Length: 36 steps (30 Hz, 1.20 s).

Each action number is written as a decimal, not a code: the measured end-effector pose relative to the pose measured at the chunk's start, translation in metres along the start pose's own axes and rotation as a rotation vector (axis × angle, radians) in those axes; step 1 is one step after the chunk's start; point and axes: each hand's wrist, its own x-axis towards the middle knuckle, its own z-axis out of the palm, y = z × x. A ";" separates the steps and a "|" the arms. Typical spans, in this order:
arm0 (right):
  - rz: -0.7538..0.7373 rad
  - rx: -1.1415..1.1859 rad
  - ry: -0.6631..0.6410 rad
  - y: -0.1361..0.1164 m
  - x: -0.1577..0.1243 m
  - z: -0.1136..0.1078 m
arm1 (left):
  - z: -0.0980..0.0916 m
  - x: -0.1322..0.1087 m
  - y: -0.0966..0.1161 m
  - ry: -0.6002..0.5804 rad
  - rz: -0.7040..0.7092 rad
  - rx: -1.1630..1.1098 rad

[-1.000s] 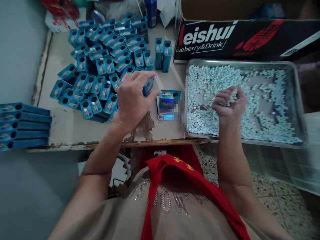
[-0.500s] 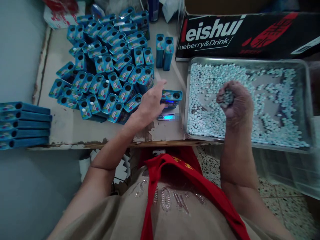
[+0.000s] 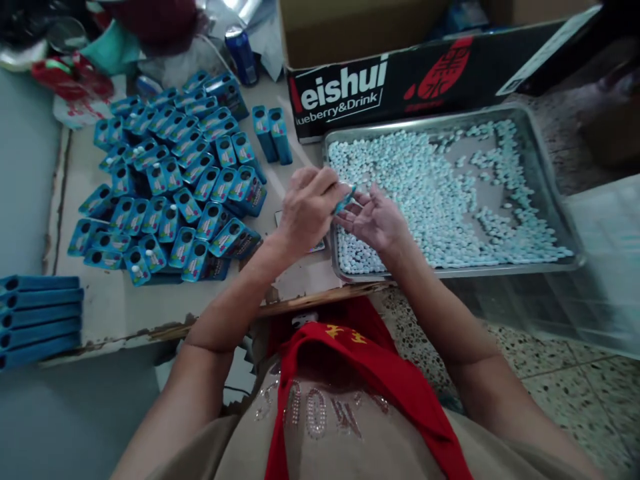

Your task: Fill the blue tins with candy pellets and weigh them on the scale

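My left hand (image 3: 307,212) is closed round a small blue tin (image 3: 345,199), held over the near left corner of the metal tray (image 3: 537,160). Touching that tin from the right, my right hand (image 3: 374,219) has its fingers loosely curled, palm up; whether pale tablets lie in it I cannot make out. The tray holds a layer of pale blue tablets (image 3: 425,190). A small scale (image 3: 317,247) sits mostly hidden beneath my left hand. Several open blue tins (image 3: 175,180) are packed together on the table to the left.
A black drink carton (image 3: 380,87) stands behind the tray. Flat blue boxes (image 3: 37,320) are stacked at the far left. Two upright blue tins (image 3: 273,133) stand apart near the carton. The worn table edge (image 3: 310,303) runs in front of me; speckled floor lies to the right.
My left hand picked the blue tin off the scale and brought it to the tray's corner. My right hand came down from the tray's middle with its fistful to meet the tin.
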 end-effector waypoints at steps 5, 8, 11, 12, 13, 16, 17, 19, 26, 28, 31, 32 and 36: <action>0.036 0.094 -0.024 0.001 -0.008 -0.001 | 0.007 -0.012 -0.021 0.121 -0.179 -0.097; 0.055 0.122 -0.020 0.004 -0.009 0.000 | -0.001 -0.026 -0.022 0.206 -0.340 -0.248; 0.025 0.111 -0.013 0.009 -0.007 0.001 | -0.012 -0.040 -0.022 0.242 -0.444 -0.416; -0.005 0.089 -0.010 0.010 -0.006 0.001 | -0.013 -0.046 -0.023 0.252 -0.474 -0.457; -0.047 0.051 -0.007 0.009 -0.006 -0.001 | -0.014 -0.052 -0.025 0.263 -0.506 -0.492; -0.237 -0.189 0.011 0.000 -0.007 -0.014 | -0.009 -0.071 -0.036 0.262 -0.585 -0.572; -0.304 -0.331 0.031 -0.006 -0.009 -0.021 | -0.006 -0.077 -0.040 0.243 -0.601 -0.600; -0.437 -0.721 0.099 -0.017 -0.015 -0.036 | -0.003 -0.087 -0.044 0.200 -0.614 -0.645; -0.559 -1.817 -0.178 -0.024 -0.046 -0.067 | -0.049 -0.096 -0.024 0.256 -0.321 -0.355; -0.554 -2.026 -0.278 -0.013 -0.051 -0.065 | -0.072 -0.096 -0.018 0.306 -0.267 -0.230; -0.489 -2.216 -0.189 0.002 -0.048 -0.060 | -0.096 -0.101 -0.017 0.365 -0.246 -0.148; -0.467 -2.243 -0.139 0.005 -0.044 -0.058 | -0.100 -0.103 -0.018 0.358 -0.255 -0.148; -0.491 -2.138 -0.043 -0.005 -0.027 -0.057 | -0.106 -0.106 -0.021 0.306 -0.320 -0.161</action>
